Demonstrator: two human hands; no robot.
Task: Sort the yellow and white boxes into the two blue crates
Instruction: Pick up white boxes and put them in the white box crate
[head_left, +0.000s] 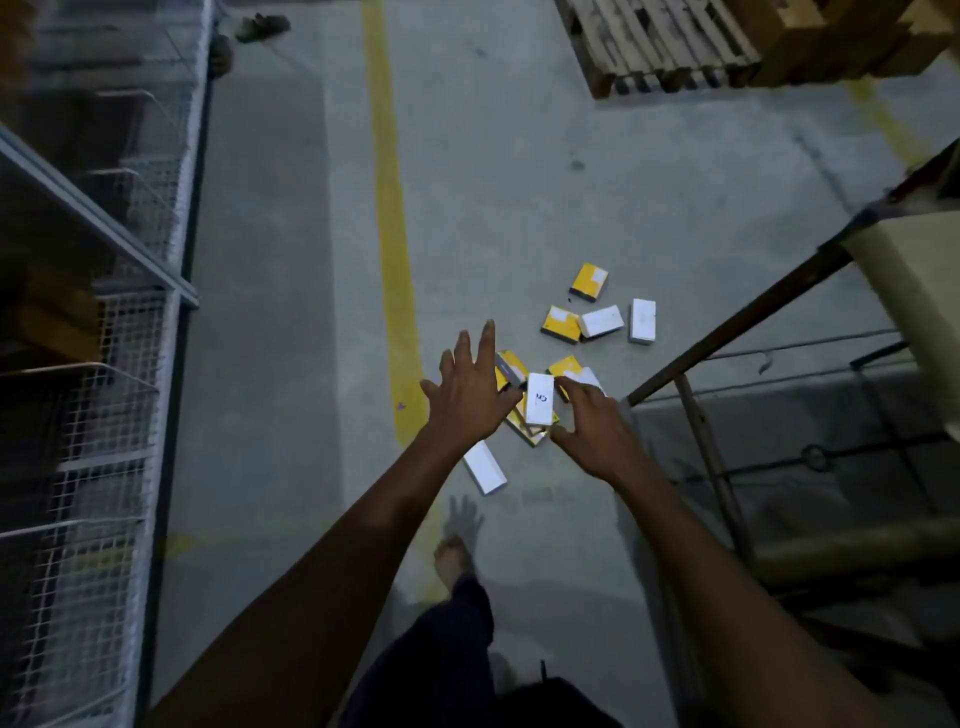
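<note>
Yellow and white boxes lie scattered on the concrete floor. My right hand (597, 431) pinches a white box with handwriting (540, 399) by its right edge, between fingers and thumb, over a small heap of yellow boxes (531, 434). My left hand (470, 400) hovers just left of that box, fingers spread and straight, holding nothing. Another white box (485, 470) lies below my left wrist. Farther off sit a yellow box (589, 280), a second yellow box (561, 323) and two white boxes (601, 320) (642, 320). No blue crate is in view.
A yellow floor line (392, 234) runs past the boxes on the left. Wire-mesh racks (104, 364) line the left side. A metal frame (753, 317) stands close on the right, a wooden pallet (660, 47) at the far top. My bare foot (454, 561) is below the pile.
</note>
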